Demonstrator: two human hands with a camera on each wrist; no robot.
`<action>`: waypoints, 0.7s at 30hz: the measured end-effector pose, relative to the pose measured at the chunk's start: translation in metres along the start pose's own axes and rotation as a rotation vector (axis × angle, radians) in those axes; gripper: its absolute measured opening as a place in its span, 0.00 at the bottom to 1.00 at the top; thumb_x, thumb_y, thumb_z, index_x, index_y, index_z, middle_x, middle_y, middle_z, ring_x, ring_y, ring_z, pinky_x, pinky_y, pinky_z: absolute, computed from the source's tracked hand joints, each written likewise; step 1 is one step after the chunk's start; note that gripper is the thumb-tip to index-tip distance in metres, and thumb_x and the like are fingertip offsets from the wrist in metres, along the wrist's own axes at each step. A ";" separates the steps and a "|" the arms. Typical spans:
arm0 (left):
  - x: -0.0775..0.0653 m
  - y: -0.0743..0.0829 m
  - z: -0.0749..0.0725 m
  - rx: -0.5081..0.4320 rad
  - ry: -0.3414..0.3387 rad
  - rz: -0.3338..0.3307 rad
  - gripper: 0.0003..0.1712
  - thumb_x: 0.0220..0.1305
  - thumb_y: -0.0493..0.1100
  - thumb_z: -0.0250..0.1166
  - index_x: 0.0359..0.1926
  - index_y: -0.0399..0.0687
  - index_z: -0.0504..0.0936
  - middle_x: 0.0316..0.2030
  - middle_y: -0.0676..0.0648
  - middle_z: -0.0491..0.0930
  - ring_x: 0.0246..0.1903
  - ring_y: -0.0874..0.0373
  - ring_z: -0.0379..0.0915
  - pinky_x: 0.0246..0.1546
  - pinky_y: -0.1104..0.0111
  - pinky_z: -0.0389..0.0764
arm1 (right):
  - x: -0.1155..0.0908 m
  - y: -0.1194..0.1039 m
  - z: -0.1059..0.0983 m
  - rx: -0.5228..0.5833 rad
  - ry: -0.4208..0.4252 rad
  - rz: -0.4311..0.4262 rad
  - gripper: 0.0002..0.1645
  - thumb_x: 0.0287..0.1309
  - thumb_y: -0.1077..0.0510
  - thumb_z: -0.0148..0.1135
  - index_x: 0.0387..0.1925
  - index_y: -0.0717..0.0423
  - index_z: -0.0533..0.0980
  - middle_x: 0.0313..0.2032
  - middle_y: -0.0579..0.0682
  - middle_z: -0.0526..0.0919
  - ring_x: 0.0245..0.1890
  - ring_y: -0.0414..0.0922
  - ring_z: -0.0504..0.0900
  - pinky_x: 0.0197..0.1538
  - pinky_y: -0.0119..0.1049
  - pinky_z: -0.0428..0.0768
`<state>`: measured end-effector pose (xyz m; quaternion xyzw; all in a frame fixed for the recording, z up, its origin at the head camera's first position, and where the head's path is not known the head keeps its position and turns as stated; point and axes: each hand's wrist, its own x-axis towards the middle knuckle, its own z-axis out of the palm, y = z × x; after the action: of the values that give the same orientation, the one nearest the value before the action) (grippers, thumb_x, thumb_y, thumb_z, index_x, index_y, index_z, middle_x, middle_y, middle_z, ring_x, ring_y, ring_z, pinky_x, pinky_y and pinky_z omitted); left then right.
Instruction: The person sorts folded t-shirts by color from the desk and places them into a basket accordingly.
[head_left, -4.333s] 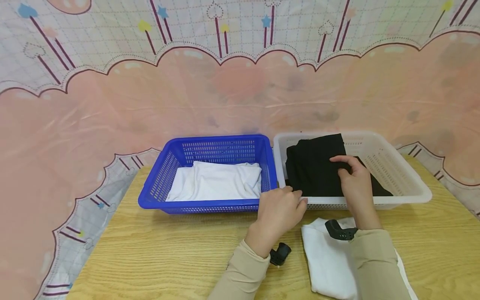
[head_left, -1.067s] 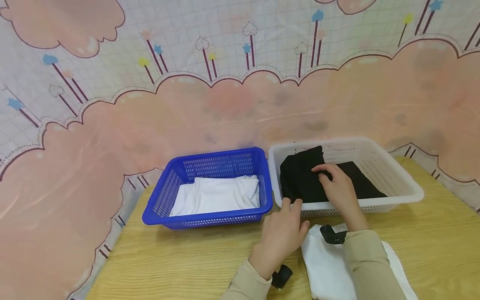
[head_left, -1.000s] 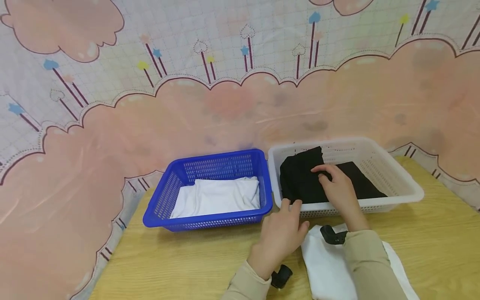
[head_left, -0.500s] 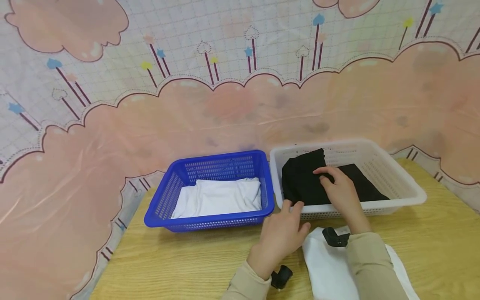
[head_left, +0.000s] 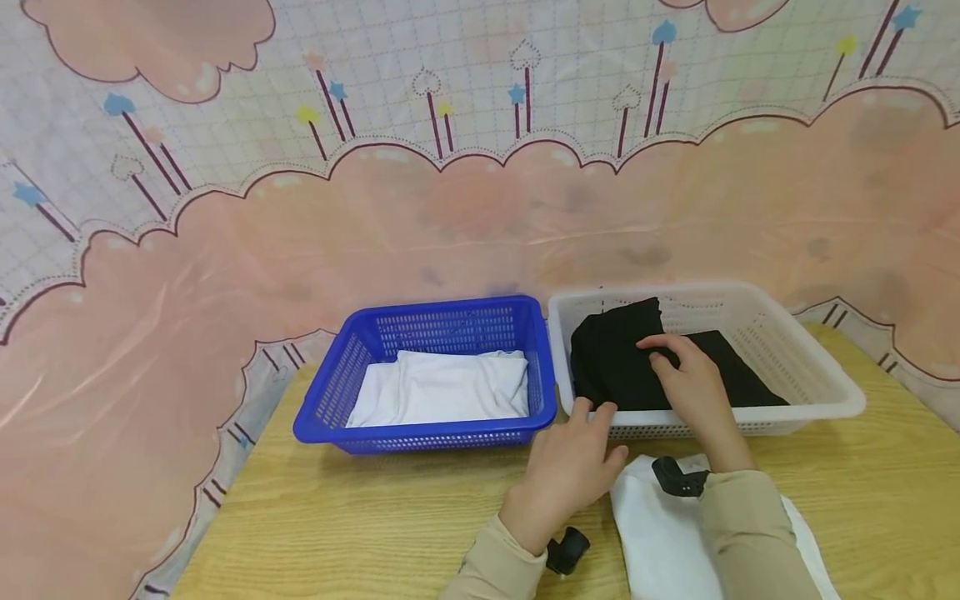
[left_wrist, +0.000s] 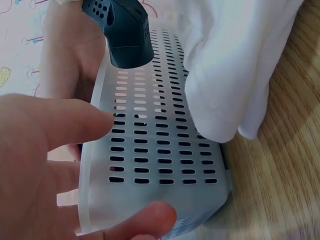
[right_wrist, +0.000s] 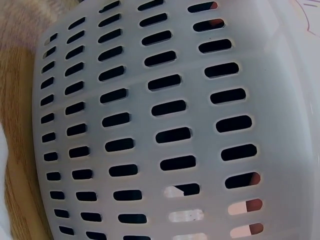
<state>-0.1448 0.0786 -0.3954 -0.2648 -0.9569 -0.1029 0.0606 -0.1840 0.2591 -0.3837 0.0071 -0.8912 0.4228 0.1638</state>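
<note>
Black cloth: located in white basket, right of frame ctr; taller fold at L, flatter part at R. Handling (est.): light, soft, limp; low slip & breakage risk; layers may separate if lifted singly. Rec. hold pts: opposite side edges of the fold, fingers under bottom layer; avoid one top corner only. R hand: over cloth, thumb & forefinger apart, gap visible; can't tell other fingers' contact. L hand: fingers spread, tips at basket's front rim, lower ctr-right of frame; no cloth held. Ref.: white cloth on tabletop, lower right; blue basket, ctr.
</note>
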 end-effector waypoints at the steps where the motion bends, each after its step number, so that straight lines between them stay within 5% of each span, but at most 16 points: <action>1: 0.000 0.000 0.001 -0.001 -0.003 -0.003 0.29 0.60 0.60 0.53 0.60 0.59 0.64 0.49 0.50 0.67 0.14 0.60 0.64 0.14 0.68 0.66 | 0.000 0.001 0.001 0.000 -0.003 0.002 0.15 0.65 0.52 0.43 0.48 0.49 0.72 0.59 0.55 0.64 0.57 0.58 0.62 0.50 0.59 0.62; 14: -0.007 -0.004 0.014 -0.017 0.000 -0.006 0.29 0.60 0.59 0.53 0.61 0.57 0.63 0.49 0.48 0.66 0.12 0.62 0.60 0.10 0.72 0.61 | -0.003 0.005 0.011 0.000 -0.035 0.008 0.15 0.65 0.54 0.43 0.48 0.49 0.73 0.58 0.54 0.66 0.56 0.57 0.63 0.49 0.56 0.64; 21: 0.007 -0.006 0.014 0.034 0.116 0.070 0.29 0.59 0.56 0.56 0.59 0.55 0.64 0.44 0.48 0.66 0.09 0.65 0.56 0.06 0.75 0.57 | 0.006 -0.004 -0.002 -0.016 0.007 -0.005 0.17 0.66 0.53 0.40 0.49 0.49 0.73 0.57 0.53 0.67 0.57 0.56 0.63 0.50 0.56 0.63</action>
<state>-0.1546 0.0806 -0.4090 -0.2907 -0.9435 -0.0994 0.1240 -0.1887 0.2587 -0.3779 0.0067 -0.8940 0.4154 0.1681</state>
